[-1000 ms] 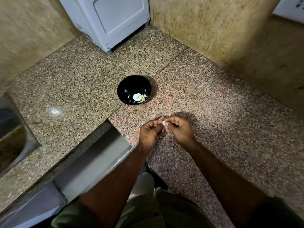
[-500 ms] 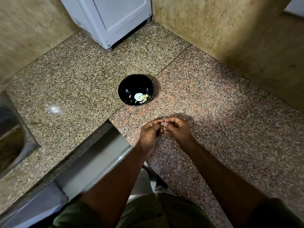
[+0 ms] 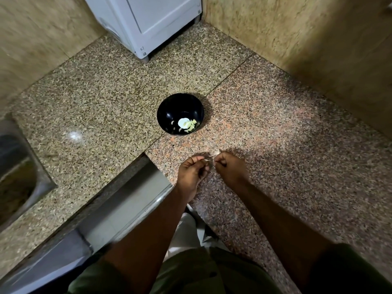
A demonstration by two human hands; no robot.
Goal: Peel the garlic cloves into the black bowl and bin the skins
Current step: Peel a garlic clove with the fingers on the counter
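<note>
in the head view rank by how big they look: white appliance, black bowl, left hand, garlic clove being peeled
Largest to smallest, as they appear:
1. white appliance, though cut off by the frame
2. black bowl and left hand: near alike, and the hand is closer to the camera, so unranked
3. garlic clove, pinched by both hands

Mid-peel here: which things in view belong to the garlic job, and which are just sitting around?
Job:
left hand
right hand
garlic clove, pinched in both grips
black bowl
peeled cloves inside it

Just there:
white appliance
steel sink
granite counter
</note>
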